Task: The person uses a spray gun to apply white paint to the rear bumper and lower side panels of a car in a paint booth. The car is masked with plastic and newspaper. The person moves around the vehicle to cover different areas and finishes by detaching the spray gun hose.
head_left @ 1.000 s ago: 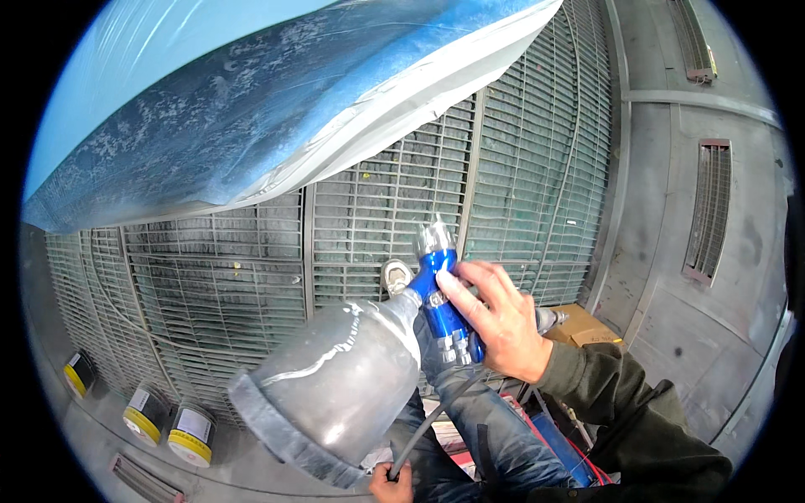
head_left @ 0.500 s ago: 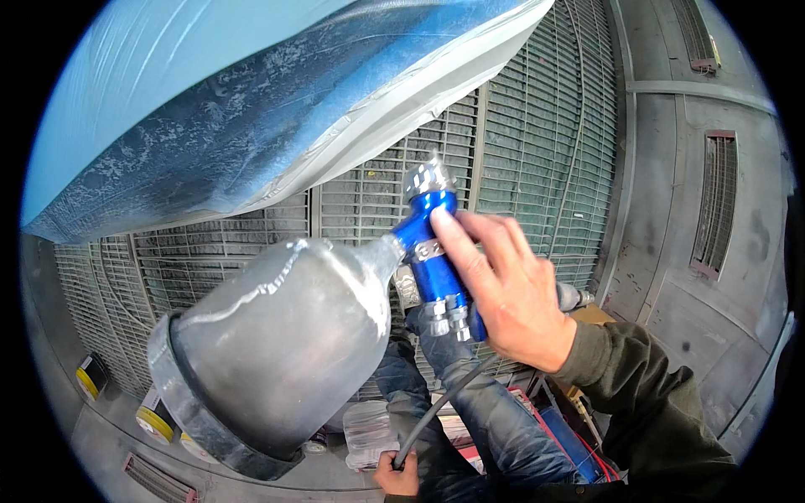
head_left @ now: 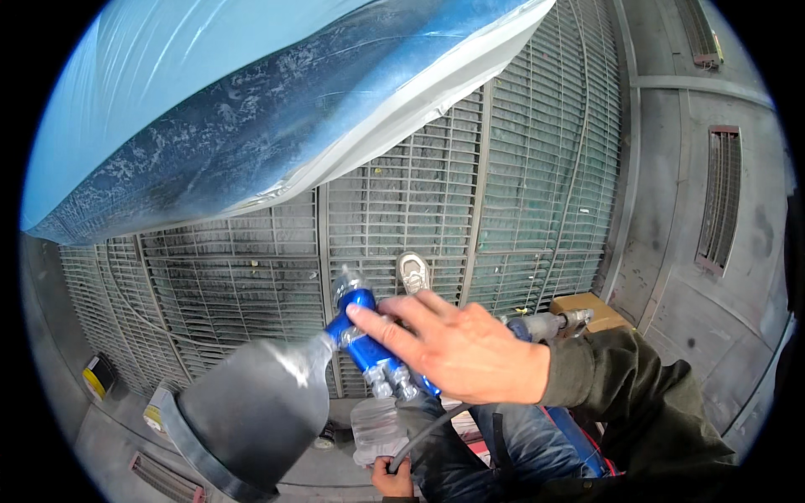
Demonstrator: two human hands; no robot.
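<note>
My right hand (head_left: 470, 348) is wrapped round the grip of a blue spray gun (head_left: 362, 345), with a silver cap at its front. The gun's large grey paint cup (head_left: 251, 407) tilts down to the lower left, its wide dark rim farthest from the hand. From the gun's handle a dark hose (head_left: 429, 432) curves down to my left hand (head_left: 392, 479) at the lower edge, whose fingers are closed round it. Part of the gun's handle is hidden behind my right hand and fingers.
Plastic film (head_left: 201, 50) covers a large body with an exposed blue panel (head_left: 277, 117) at upper left. Metal grating (head_left: 402, 184) forms the floor. At right, another tool (head_left: 541, 325) is by a cardboard box (head_left: 599, 312). Cans (head_left: 99, 375) stand lower left; a clear plastic container (head_left: 377, 427) is near my legs.
My right hand has brought the spray gun down and to the left, with the cup swinging lower. A shoe on the grating has come into view. My left hand has barely moved.
</note>
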